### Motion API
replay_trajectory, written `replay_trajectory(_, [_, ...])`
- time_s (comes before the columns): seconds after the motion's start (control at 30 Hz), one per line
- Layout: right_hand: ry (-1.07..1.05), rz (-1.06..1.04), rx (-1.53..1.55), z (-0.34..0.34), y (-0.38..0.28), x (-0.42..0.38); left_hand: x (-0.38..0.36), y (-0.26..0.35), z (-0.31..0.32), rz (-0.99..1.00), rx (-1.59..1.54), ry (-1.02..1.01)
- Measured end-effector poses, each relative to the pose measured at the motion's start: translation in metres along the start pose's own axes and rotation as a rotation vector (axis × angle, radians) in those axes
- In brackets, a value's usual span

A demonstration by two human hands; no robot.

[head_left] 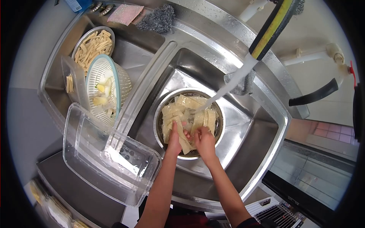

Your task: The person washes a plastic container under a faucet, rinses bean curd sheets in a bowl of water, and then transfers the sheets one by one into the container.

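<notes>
A round steel bowl stands in the right sink basin, holding water and several pale yellow tofu skin sheets. My left hand is at the near left of the bowl, its thumb over a folded sheet and its fingers curled against it. Close beside it, my right hand pinches the edge of another sheet at the near right; its fingertips are partly hidden. Water runs from a black and yellow faucet spout into the bowl.
In the left basin are a metal bowl of cut strips, a colander with pale vegetable pieces and a clear container. A clear plastic tub lies across the sink's near edge. A grey cloth hangs at the basin's far side.
</notes>
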State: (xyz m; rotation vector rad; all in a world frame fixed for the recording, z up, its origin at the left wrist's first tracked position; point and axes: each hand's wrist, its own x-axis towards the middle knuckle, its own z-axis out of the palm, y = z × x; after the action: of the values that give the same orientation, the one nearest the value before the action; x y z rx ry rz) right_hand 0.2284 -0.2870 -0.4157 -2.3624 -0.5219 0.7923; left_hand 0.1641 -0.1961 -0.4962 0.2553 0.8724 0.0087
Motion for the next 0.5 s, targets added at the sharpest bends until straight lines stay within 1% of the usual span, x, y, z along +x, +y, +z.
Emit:
replay_trajectory(0.07, [0.22, 0.129, -0.105, 0.017, 0.023, 0.017, -0.008, 0.005, 0.012, -0.035, -0.02, 0.036])
replay_trajectory(0.1, [0.262, 0.142, -0.1, 0.021, 0.021, 0.021, -0.01, 0.008, 0.016, -0.063, -0.042, 0.074])
replay_trajectory(0.13, [0.261, 0.138, -0.096, 0.023, 0.021, 0.025, -0.007, 0.006, 0.013, -0.057, -0.041, 0.076])
replay_trajectory(0.2, [0.245, 0.225, -0.124, 0.027, 0.018, 0.029, -0.001, -0.001, 0.003, 0.058, 0.105, 0.019])
replay_trajectory(0.23, [0.266, 0.204, -0.095, 0.029, 0.023, 0.031, 0.0, -0.003, 0.0, 0.058, 0.108, 0.023])
replay_trajectory(0.27, [0.265, 0.206, -0.093, 0.029, 0.026, 0.03, 0.001, -0.006, -0.003, 0.123, 0.192, -0.03])
replay_trajectory(0.3, [0.33, 0.145, -0.028, 0.028, 0.028, 0.03, -0.002, -0.004, 0.0, 0.187, 0.274, -0.085])
replay_trajectory(0.33, [0.395, 0.083, 0.036, 0.026, 0.031, 0.03, -0.004, -0.001, 0.003, 0.187, 0.274, -0.086])
replay_trajectory(0.37, [0.443, 0.033, 0.065, 0.026, 0.037, 0.03, -0.006, 0.0, 0.007, 0.145, 0.182, -0.08])
replay_trajectory(0.4, [0.442, 0.034, 0.06, 0.023, 0.035, 0.029, -0.008, 0.002, 0.01, 0.101, 0.09, -0.073])
replay_trajectory(0.43, [0.445, -0.001, 0.108, 0.019, 0.034, 0.028, -0.008, 0.001, 0.01, 0.101, 0.087, -0.075])
replay_trajectory(0.5, [0.446, -0.036, 0.154, 0.017, 0.027, 0.024, -0.008, 0.002, 0.009, 0.009, 0.057, -0.04])
